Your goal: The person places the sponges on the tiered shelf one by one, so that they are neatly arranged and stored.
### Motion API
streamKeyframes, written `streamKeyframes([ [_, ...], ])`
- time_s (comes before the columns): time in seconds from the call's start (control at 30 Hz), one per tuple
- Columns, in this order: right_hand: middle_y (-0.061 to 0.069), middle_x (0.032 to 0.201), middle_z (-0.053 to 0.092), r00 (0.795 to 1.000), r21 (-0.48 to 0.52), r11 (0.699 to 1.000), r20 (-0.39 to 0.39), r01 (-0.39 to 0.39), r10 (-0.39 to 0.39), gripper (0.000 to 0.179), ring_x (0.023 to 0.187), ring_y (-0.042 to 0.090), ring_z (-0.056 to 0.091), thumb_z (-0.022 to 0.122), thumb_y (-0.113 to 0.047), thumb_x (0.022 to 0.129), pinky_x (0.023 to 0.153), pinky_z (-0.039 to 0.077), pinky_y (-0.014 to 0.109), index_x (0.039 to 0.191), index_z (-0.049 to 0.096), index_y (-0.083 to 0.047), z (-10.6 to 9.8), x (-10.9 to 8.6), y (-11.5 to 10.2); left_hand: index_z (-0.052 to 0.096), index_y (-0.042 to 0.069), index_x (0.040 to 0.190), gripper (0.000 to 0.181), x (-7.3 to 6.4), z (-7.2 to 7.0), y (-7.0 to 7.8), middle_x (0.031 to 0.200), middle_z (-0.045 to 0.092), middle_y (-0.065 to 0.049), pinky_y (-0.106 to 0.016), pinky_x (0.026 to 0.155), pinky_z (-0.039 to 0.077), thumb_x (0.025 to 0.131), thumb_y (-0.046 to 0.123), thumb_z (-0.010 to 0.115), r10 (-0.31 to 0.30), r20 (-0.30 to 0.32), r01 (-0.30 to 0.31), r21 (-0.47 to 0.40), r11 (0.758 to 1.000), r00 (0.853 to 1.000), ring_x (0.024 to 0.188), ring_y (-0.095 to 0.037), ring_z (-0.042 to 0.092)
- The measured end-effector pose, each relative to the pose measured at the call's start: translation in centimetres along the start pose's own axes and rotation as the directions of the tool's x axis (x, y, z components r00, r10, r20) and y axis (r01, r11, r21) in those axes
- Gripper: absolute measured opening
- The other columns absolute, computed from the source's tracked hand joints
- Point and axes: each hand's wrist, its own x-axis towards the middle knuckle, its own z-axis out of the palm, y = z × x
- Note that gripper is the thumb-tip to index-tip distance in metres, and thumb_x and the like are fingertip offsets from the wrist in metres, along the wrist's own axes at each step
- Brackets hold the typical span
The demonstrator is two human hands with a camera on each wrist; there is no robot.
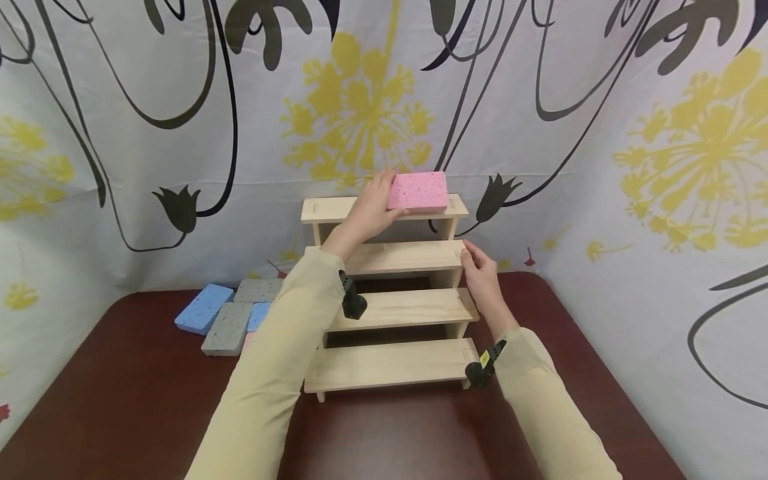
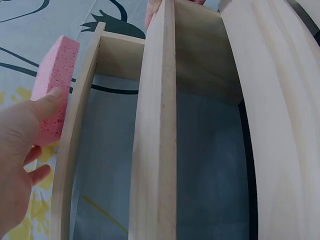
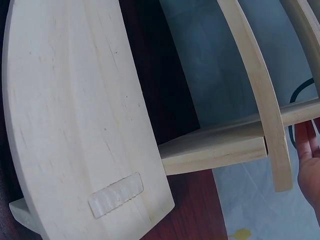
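A pink sponge (image 1: 418,191) stands on its long edge on the top tier of a wooden stepped shelf (image 1: 408,308), toward its right end. My left hand (image 1: 371,205) holds the sponge at its left end. In the left wrist view, the thumb lies across the pink sponge (image 2: 56,95), beside the top board. Lower down, my right hand (image 1: 483,280) grips the right end of the second tier from the top, thumb at the front. The right wrist view has only part of that hand (image 3: 311,175), at its right edge, by the shelf's side support.
Left of the shelf, blue sponges (image 1: 206,309) and grey sponges (image 1: 227,329) lie on the dark red table (image 1: 150,387), partly hidden by my left sleeve. A patterned cloth (image 1: 252,133) hangs behind the shelf and along both sides.
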Motion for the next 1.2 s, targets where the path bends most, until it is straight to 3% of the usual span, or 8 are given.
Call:
streamKeyframes([
  [0.2,0.013,0.142,0.04,1.0,0.002,1.0,-0.006,0.003,-0.003,0.05,0.129,0.025,0.04,0.042,-0.032,0.096,0.107,0.034,0.039,0.14,0.036,-0.007,0.1,0.0,0.1,0.027,0.0,0.142,0.067,0.7,0.2,0.2,0.147,0.028,-0.017,-0.038,0.114,0.022,0.091,0.034,0.053,-0.033,0.116,0.026,0.066,0.997,0.993,0.137,-0.03,0.026],
  [0.33,0.013,0.142,0.041,1.0,0.006,1.0,-0.005,-0.006,0.006,0.05,0.129,0.025,0.04,0.042,-0.032,0.096,0.107,0.034,0.038,0.139,0.037,-0.008,0.3,0.0,0.2,0.035,0.0,0.137,0.058,0.7,0.4,-0.1,0.144,0.033,-0.018,-0.037,0.114,0.022,0.093,0.033,0.049,-0.035,0.138,0.019,0.119,0.993,0.99,0.135,-0.03,0.03],
  [0.53,0.011,0.143,0.04,1.0,0.033,0.999,-0.006,-0.018,0.018,0.048,0.131,0.023,0.038,0.041,-0.028,0.096,0.109,0.031,0.036,0.14,0.037,-0.008,0.2,0.1,0.3,0.036,0.001,0.136,0.056,0.7,0.8,0.0,0.144,0.035,-0.017,-0.037,0.113,0.024,0.094,0.035,0.047,-0.038,0.121,0.014,0.198,0.98,0.992,0.134,-0.029,0.032],
  [0.83,0.012,0.142,0.041,1.0,0.039,0.999,-0.021,-0.002,0.003,0.048,0.13,0.022,0.039,0.042,-0.029,0.096,0.109,0.031,0.035,0.139,0.038,-0.007,0.2,0.1,0.3,0.04,-0.002,0.132,0.053,0.4,1.2,0.7,0.134,0.043,-0.016,-0.036,0.107,0.033,0.095,0.036,0.043,-0.04,0.104,0.002,0.334,0.942,0.994,0.126,-0.028,0.041],
  [1.2,0.012,0.142,0.041,1.0,0.035,0.999,-0.024,0.016,-0.015,0.049,0.13,0.022,0.04,0.041,-0.031,0.096,0.108,0.032,0.036,0.139,0.039,-0.008,0.4,0.2,0.3,0.045,-0.004,0.125,0.048,-0.2,1.4,1.0,0.121,0.05,-0.016,-0.035,0.102,0.038,0.096,0.034,0.04,-0.003,0.046,-0.016,0.403,0.915,0.999,0.114,-0.027,0.049],
])
